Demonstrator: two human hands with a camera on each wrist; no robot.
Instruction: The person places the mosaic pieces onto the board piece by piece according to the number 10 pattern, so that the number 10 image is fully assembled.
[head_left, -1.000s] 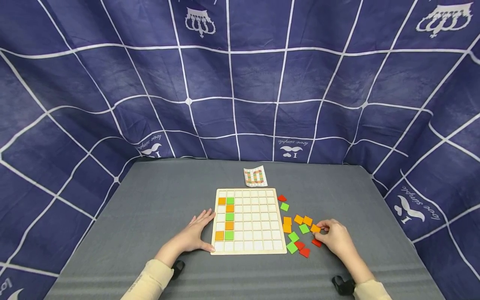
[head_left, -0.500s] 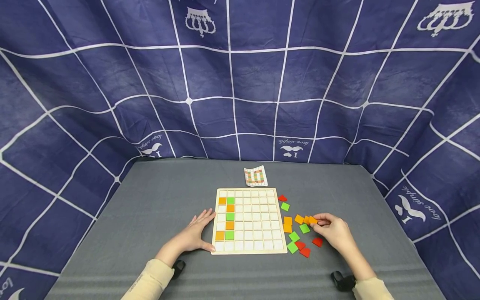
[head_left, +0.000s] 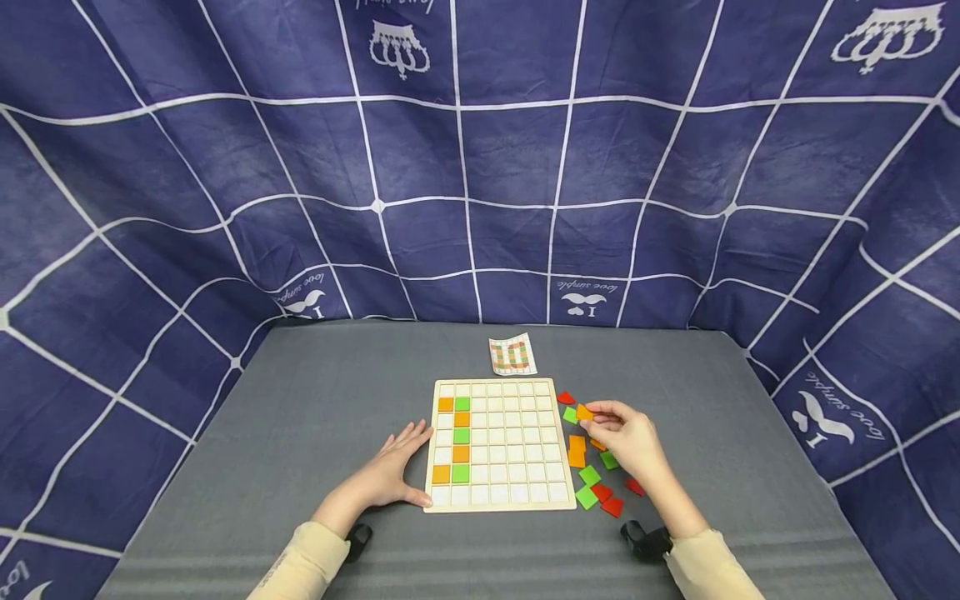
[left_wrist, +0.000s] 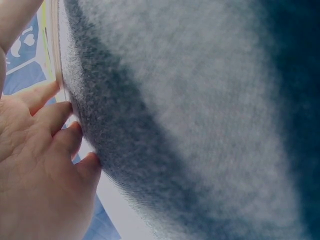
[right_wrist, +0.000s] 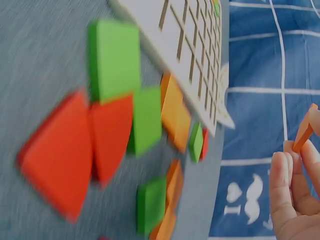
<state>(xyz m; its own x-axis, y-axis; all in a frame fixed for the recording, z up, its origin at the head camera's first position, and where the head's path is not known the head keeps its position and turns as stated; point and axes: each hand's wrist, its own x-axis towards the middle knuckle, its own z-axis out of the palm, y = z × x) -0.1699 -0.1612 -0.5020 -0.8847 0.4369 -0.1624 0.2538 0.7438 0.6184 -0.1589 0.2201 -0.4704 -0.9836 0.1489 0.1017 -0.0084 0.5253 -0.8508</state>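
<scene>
My right hand (head_left: pixel 630 437) pinches an orange square tile (head_left: pixel 584 412) between thumb and fingers. The tile overlaps a loose green tile (head_left: pixel 570 415) in the head view, just right of the board; in the right wrist view the orange tile (right_wrist: pixel 304 131) is raised off the table. My left hand (head_left: pixel 386 479) lies with spread fingers along the left edge of a pale wooden grid board (head_left: pixel 517 498), its fingertips at the rim. Several orange and green tiles, such as an orange one (head_left: pixel 441 474), fill cells in the board's two leftmost columns.
Loose tiles lie right of the board: green squares (head_left: pixel 589 476), orange squares (head_left: pixel 577 450) and red pieces with a curved side (head_left: pixel 612 507). Behind the board is a small printed pattern card (head_left: pixel 512 354). A blue cloth (head_left: pixel 510 150) with white lines hangs around the grey table (head_left: pixel 360 367).
My right hand has carried the orange tile leftward and away from me, from the right side of the loose tiles toward the board. My left hand keeps its place at the board's edge.
</scene>
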